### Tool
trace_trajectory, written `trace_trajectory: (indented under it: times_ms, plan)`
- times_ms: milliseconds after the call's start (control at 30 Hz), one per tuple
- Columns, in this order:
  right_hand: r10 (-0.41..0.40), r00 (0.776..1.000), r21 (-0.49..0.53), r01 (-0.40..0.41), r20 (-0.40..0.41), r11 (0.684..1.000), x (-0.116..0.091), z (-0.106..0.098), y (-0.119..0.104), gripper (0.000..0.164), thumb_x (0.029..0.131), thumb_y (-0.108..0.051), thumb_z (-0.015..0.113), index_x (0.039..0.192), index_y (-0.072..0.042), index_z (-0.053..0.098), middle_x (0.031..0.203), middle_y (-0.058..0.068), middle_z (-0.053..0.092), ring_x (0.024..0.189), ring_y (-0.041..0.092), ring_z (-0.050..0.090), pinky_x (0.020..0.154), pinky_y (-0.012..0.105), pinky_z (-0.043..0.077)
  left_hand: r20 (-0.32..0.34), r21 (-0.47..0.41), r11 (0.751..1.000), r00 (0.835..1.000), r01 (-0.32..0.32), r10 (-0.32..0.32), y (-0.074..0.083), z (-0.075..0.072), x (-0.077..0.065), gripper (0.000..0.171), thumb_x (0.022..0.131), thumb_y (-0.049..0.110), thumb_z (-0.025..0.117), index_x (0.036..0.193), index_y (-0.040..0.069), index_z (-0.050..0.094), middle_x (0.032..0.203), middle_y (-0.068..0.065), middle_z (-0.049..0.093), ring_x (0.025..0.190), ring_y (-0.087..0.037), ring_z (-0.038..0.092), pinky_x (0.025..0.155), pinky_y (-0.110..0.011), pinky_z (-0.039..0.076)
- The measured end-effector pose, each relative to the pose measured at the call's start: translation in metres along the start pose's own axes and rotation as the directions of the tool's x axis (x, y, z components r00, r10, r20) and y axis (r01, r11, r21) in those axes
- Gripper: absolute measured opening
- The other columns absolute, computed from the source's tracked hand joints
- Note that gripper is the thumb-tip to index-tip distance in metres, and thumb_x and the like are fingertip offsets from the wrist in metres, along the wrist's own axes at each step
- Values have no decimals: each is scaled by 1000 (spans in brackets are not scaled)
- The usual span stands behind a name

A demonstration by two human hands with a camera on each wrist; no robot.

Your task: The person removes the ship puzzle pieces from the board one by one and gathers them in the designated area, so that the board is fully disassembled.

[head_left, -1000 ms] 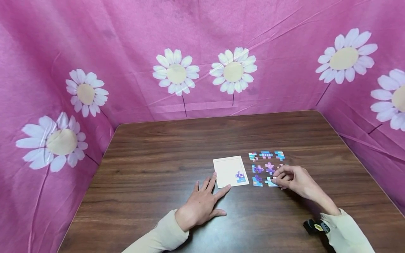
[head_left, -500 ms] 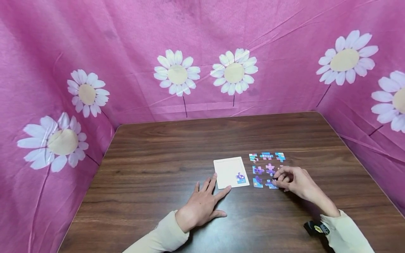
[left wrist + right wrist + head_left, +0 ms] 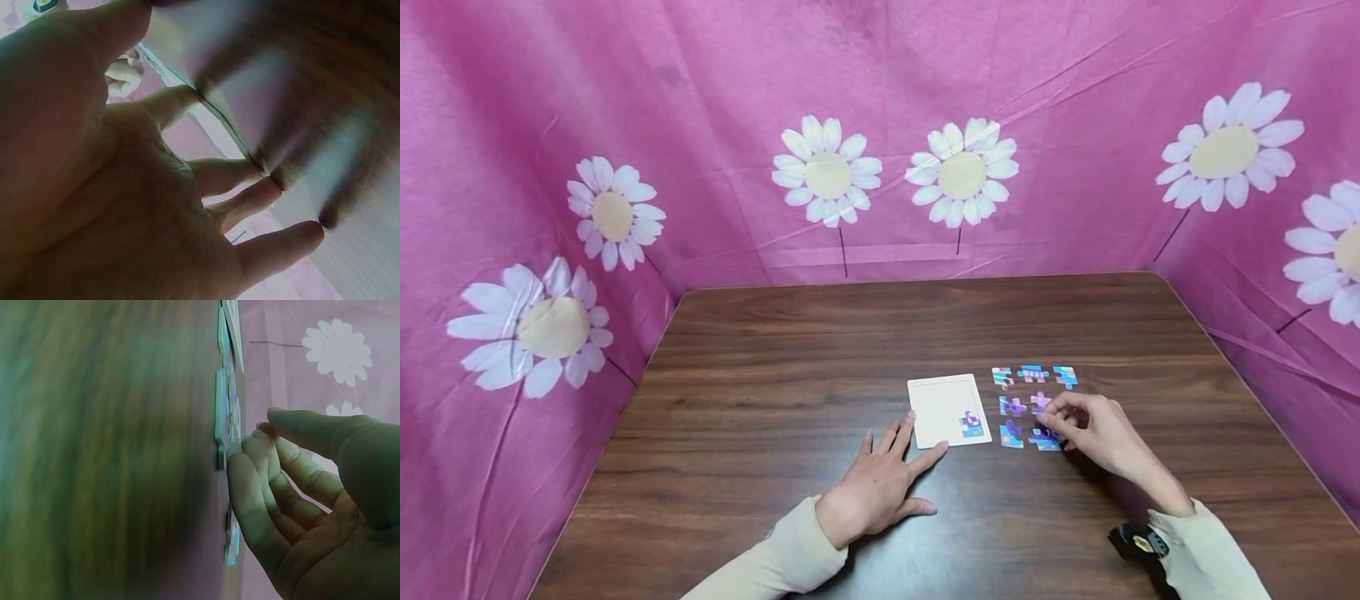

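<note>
My left hand (image 3: 872, 492) lies spread on the table, palm down, its index fingertip at the near edge of a square white puzzle tray (image 3: 936, 408) and another fingertip at its left edge. One purple and blue puzzle piece (image 3: 971, 423) sits in the tray's near right corner. To the right, my right hand (image 3: 1093, 429) hovers low over loose pieces, thumb and index finger brought close together. Beneath those fingers lies a blue and purple piece (image 3: 1043, 440), partly hidden, beside a pink piece (image 3: 1040, 402). In the right wrist view, I cannot tell whether the fingertips (image 3: 271, 414) pinch anything.
Several other loose pieces lie in rows right of the tray, including a corner piece (image 3: 1064, 377), a striped piece (image 3: 1033, 373) and a blue one (image 3: 1011, 435). The brown wooden table (image 3: 760, 375) meets a pink flowered curtain (image 3: 715, 100) behind and at the sides.
My right fingertips have shifted slightly left and away from me, toward the pink piece. The near-row piece under them has turned from pale and shiny to blue and purple. My left hand stays put.
</note>
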State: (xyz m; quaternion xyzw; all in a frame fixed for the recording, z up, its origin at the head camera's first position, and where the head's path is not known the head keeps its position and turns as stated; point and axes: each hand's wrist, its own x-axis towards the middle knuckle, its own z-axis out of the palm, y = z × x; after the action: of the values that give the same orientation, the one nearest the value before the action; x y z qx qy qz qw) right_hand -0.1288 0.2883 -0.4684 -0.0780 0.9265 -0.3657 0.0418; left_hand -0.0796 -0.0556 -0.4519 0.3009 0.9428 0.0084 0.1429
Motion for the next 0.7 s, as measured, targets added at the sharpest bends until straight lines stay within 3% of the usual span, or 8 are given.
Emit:
trace_trajectory:
  times_ms: [233, 433, 700]
  plan:
    - [-108, 993, -67, 105, -43, 992, 11, 7, -12, 8, 96, -24, 77, 90, -19, 76, 78, -5, 68, 65, 0, 52, 57, 22, 45, -9, -6, 1000, 1000, 10, -10, 1, 0, 1, 81, 94, 69, 57, 164, 45, 25, 174, -19, 20, 156, -34, 36, 117, -60, 42]
    - [-161, 986, -68, 158, -39, 985, 21, 16, -22, 7, 94, -19, 79, 87, -21, 77, 79, -8, 69, 68, 0, 56, 62, 21, 48, -12, -2, 1000, 1000, 14, -14, 0, -1, 0, 81, 94, 69, 57, 164, 45, 25, 174, -19, 20, 156, -34, 37, 117, -60, 42]
    - [-190, 982, -26, 190, 3, 981, 26, 26, -35, 4, 94, -20, 79, 94, -16, 79, 80, -8, 72, 69, 0, 59, 64, 21, 50, -6, 3, 1000, 1000, -1, 1, 0, -2, -2, 81, 94, 70, 56, 164, 45, 25, 174, -19, 20, 155, -34, 37, 116, -61, 43]
